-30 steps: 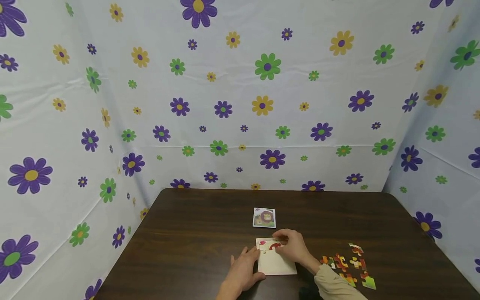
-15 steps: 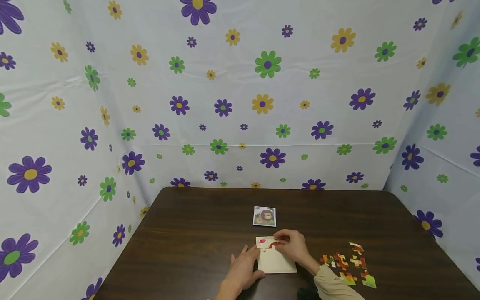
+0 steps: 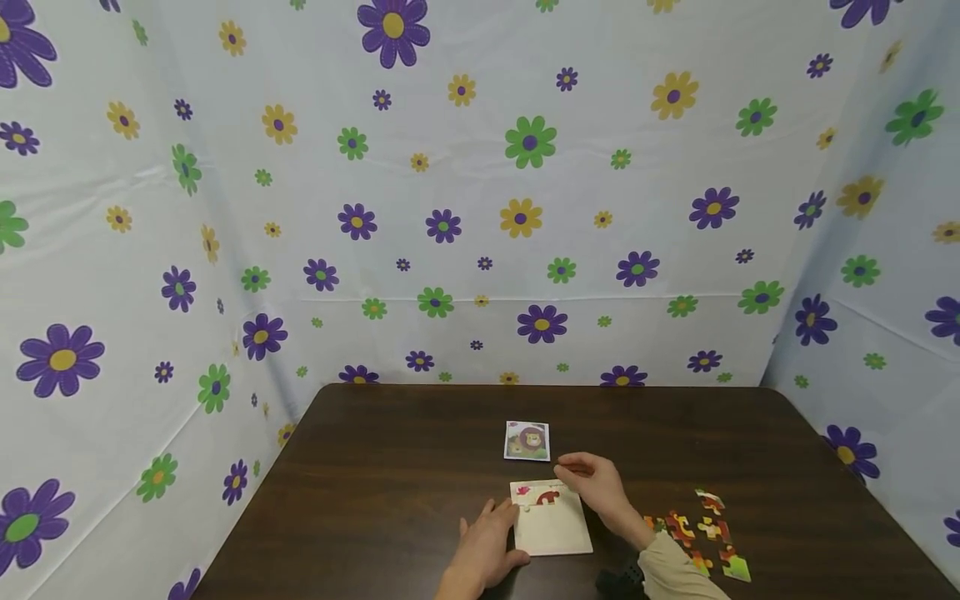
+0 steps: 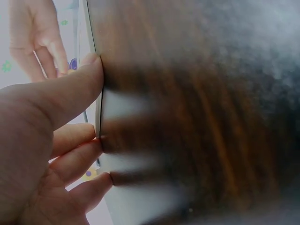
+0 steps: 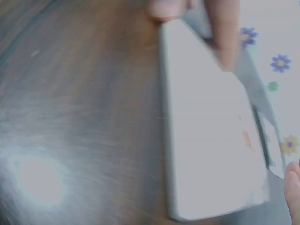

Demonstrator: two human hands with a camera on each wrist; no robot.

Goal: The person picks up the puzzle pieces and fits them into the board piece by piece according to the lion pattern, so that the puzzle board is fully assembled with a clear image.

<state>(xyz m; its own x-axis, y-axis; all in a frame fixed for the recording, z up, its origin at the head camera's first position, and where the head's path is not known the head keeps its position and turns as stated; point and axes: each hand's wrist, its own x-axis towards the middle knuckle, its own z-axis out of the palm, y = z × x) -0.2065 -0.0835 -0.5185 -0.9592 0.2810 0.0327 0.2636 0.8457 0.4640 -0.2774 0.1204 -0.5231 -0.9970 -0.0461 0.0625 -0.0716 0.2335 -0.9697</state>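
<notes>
A square cream puzzle board (image 3: 553,533) lies on the table, with joined jigsaw pieces (image 3: 548,497) along its far edge showing a pink flower and a red-brown arc. My left hand (image 3: 486,542) rests along the board's left side, its thumb near the front corner. In the left wrist view, thumb and fingertips (image 4: 91,70) touch the board's edge. At the far right corner of the board is my right hand (image 3: 597,487), its fingers loosely bent and no piece visible in them. The right wrist view has the board (image 5: 206,126) blurred, with the right thumb (image 5: 293,187) at the edge.
Several loose jigsaw pieces (image 3: 701,533) in orange, red and green lie right of the board, partly behind the right forearm. A lion picture card (image 3: 527,441) lies beyond the board. The dark table (image 3: 390,467) meets a flowered cloth (image 3: 450,183) at its back.
My right hand has come off the pieces on the board and shifted slightly right, uncovering the red-brown arc. The left hand stays in place. The head view has tilted slightly.
</notes>
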